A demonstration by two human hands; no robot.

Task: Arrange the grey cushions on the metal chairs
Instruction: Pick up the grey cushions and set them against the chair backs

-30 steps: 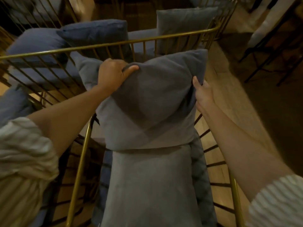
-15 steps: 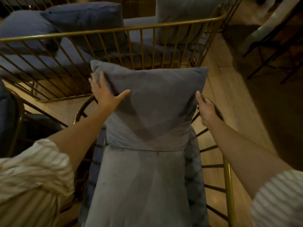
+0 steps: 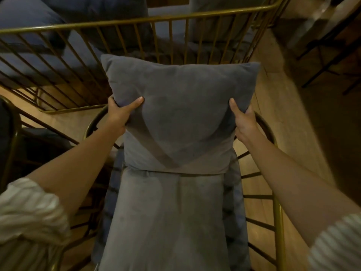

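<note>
Now both hands have shifted from flat pressing to gripping: left hand [image 3: 121,112] and right hand [image 3: 243,118] clasp the grey cushion [image 3: 179,114] at 9 and 3 o'clock, likely squaring it upright on the seat pad [image 3: 168,222].

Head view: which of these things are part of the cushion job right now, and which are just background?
In the job:
- grey cushion, gripped by left hand and right hand
- seat pad beneath it
- gold chair frame

Background:
- neighbouring chair rail
- dark blue cushions behind the rail
- wooden floor
</note>
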